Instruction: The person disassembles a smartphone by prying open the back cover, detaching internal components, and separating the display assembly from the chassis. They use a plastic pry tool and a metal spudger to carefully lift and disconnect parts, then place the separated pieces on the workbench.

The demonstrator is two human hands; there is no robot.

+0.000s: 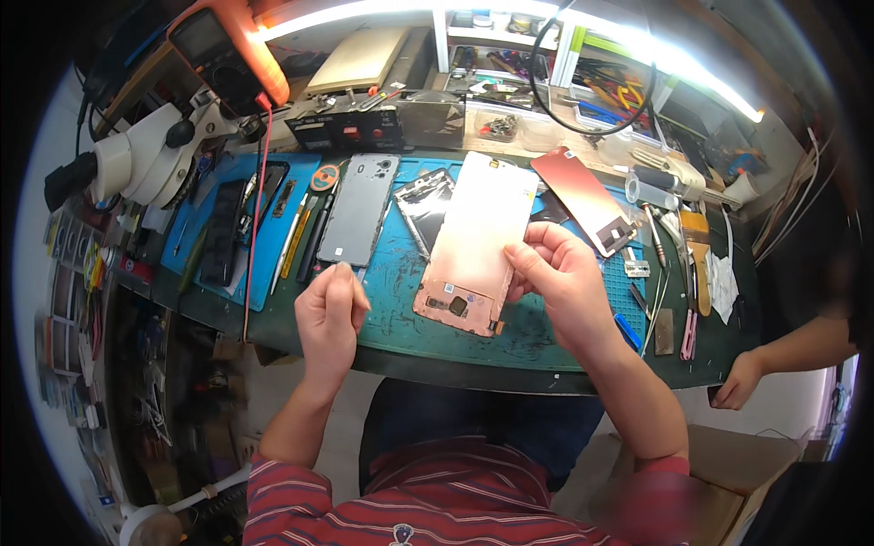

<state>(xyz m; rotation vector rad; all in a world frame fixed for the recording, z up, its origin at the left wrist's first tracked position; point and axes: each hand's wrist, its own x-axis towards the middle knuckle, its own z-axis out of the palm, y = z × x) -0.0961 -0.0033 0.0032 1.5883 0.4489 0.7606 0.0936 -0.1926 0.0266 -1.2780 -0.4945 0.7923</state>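
Observation:
My right hand point(557, 268) pinches the right edge of a copper-coloured phone screen panel point(478, 227), held tilted above the mat with its backing side up. A short ribbon connector hangs from the panel's lower corner. My left hand point(330, 314) is closed, thumb against curled fingers, just below a grey phone housing point(358, 209). Whatever it may hold is hidden. Behind the panel lies an opened phone point(423, 205), partly covered. To the right rests a reddish-copper phone panel point(583, 196) with a dark lower end.
A blue work mat point(401, 332) covers the bench. Dark phones point(228, 232) and slim tools lie left. At right are a brush point(696, 250), tweezers point(689, 335) and a syringe point(651, 194). A multimeter point(228, 55) stands back left. Another person's hand point(739, 380) is at the right edge.

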